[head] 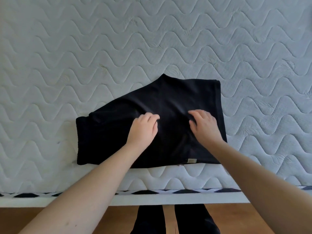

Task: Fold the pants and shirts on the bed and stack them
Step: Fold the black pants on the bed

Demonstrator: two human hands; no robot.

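Observation:
A black garment lies partly folded on the white quilted mattress, close to its near edge. A small pale label shows at the garment's front hem. My left hand rests on the cloth left of its middle, fingers bent with the tips on the fabric. My right hand lies on the cloth right of the middle, fingers spread and slightly bent, pressing down. Whether either hand pinches a fold I cannot tell. No other clothes are in view.
The mattress's near edge carries a black and white diamond-patterned band over a white bed frame. Below it is a wooden floor, where my dark-clad legs stand against the bed.

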